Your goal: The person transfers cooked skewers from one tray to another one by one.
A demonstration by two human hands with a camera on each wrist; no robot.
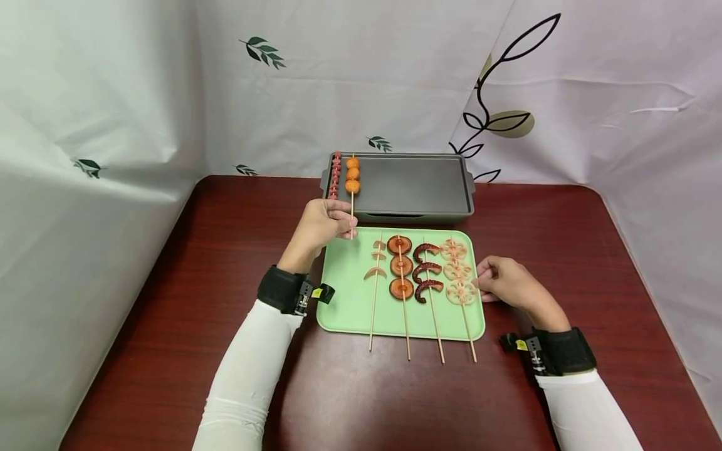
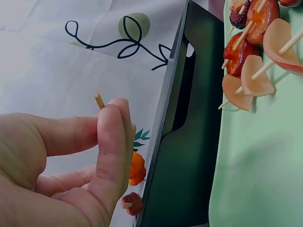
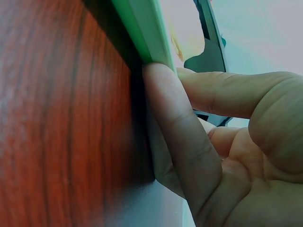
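Over the dark grey metal baking tray [image 1: 414, 185], the left hand [image 1: 321, 224] pinches the bare lower end of the thin wooden skewer of three orange balls [image 1: 352, 174] between thumb and curled fingers [image 2: 111, 156], balls lying at the tray's left end. Right hand [image 1: 507, 282] grips the pale green plastic tray [image 1: 344, 300] at its right rim, fingers curled against the edge; fingertips there are hidden.

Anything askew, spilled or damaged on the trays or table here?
Nothing stands out. Four skewers lie neatly side by side on the green tray, two more sit at the left end of the dark baking pan. The left hand pinches the orange-ball skewer; the right hand grips the tray edge.
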